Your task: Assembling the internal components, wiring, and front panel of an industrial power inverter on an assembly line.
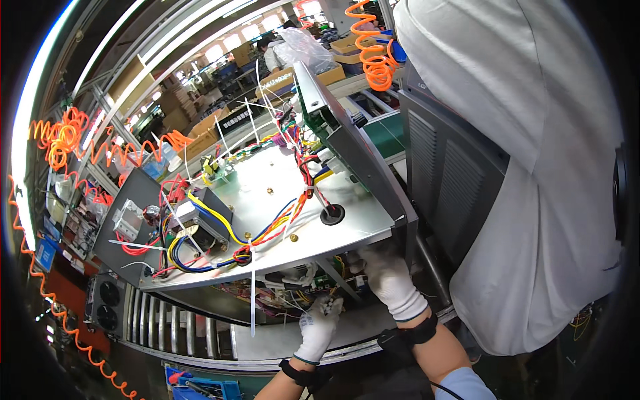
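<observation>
My left hand (pixel 319 330), in a white work glove, is at the lower opening of an electrical cabinet, below its metal shelf (pixel 270 183). Its fingers are curled round something small that I cannot make out. My right hand (pixel 392 283), also gloved, reaches up under the shelf's front right corner; its fingers are blurred and partly hidden. Wiring and circuit parts (pixel 313 277) fill the space behind my hands. On top of the shelf runs a bundle of coloured wires (pixel 273 230), tied with white cable ties (pixel 253 293). A dark front panel (pixel 360 163) stands upright along the right side.
A dark louvred cabinet (pixel 453 167), partly draped in grey cloth (pixel 527 200), stands at the right. A roller conveyor (pixel 177 327) runs below. Orange coiled hoses (pixel 379 67) hang at the back and left. A blue tray of tools (pixel 200 385) sits at the lower left.
</observation>
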The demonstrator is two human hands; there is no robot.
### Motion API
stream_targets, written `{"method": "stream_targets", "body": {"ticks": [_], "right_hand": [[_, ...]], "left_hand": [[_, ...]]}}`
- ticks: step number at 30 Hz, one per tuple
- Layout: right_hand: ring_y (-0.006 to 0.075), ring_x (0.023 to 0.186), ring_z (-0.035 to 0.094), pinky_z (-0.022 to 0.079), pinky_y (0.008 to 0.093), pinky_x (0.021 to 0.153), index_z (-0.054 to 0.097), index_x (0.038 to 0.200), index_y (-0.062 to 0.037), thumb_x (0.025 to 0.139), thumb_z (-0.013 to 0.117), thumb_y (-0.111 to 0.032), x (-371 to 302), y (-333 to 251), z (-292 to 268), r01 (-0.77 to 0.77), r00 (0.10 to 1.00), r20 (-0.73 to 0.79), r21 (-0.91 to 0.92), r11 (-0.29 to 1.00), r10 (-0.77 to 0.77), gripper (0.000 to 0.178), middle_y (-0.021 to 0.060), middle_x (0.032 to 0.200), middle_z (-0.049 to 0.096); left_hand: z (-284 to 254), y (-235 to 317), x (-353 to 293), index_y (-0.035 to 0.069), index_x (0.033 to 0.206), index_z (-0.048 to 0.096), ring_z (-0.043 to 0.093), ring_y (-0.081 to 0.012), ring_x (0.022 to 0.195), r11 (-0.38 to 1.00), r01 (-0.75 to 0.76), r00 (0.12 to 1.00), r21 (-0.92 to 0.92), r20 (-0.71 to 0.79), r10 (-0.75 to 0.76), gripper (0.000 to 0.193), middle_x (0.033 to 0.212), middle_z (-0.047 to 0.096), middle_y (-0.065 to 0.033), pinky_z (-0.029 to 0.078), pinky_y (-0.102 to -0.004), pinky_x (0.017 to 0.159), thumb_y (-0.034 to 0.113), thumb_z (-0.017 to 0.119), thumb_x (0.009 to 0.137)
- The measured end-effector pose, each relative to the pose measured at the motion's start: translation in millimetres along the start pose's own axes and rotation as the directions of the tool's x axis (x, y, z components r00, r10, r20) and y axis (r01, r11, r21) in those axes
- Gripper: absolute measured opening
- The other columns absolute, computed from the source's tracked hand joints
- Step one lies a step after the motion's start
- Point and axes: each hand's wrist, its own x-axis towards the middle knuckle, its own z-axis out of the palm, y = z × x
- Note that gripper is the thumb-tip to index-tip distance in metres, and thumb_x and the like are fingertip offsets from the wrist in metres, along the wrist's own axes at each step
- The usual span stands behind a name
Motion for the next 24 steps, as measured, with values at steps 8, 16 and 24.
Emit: {"method": "stream_targets", "body": {"ticks": [8,16,24], "right_hand": [[0.0067,0.073,0.057,0.046,0.0223,0.062,0.062,0.105,-0.0034,0.09,0.062,-0.032,-14,30,14,-0.594,0.804,0.157,0.221,0.774,0.573,0.032,0.0014,0.087,0.064],[0.0081,0.079,0.059,0.048,0.0232,0.066,0.062,0.107,-0.0025,0.091,0.061,-0.02,-36,12,25,-0.521,0.829,-0.019,0.338,0.784,0.559,0.024,0.0034,0.089,0.064],[0.0089,0.076,0.058,0.05,0.0221,0.068,0.062,0.106,-0.0004,0.093,0.058,-0.019,-147,17,31,-0.791,0.604,0.278,0.09,0.605,0.747,0.023,0.0029,0.09,0.062]], "left_hand": [[-15,14,-13,0.004,0.097,0.066,0.054,-0.0154,0.059,0.957,-0.044,0.997,-0.285,-0.067,0.026,0.017,0.071,0.061,-0.0078,0.044,-0.0285,0.057,0.017,0.064,0.086],[-27,42,2,0.0,0.106,0.062,0.053,-0.0103,0.061,0.937,-0.262,0.965,-0.229,-0.082,0.25,0.023,0.075,0.061,-0.0024,0.043,-0.027,0.056,0.008,0.06,0.085],[-172,8,-83,-0.002,0.11,0.066,0.05,-0.0012,0.063,0.878,0.186,0.974,-0.441,-0.032,-0.223,0.021,0.072,0.061,0.0027,0.042,-0.017,0.06,0.008,0.059,0.092]]}}
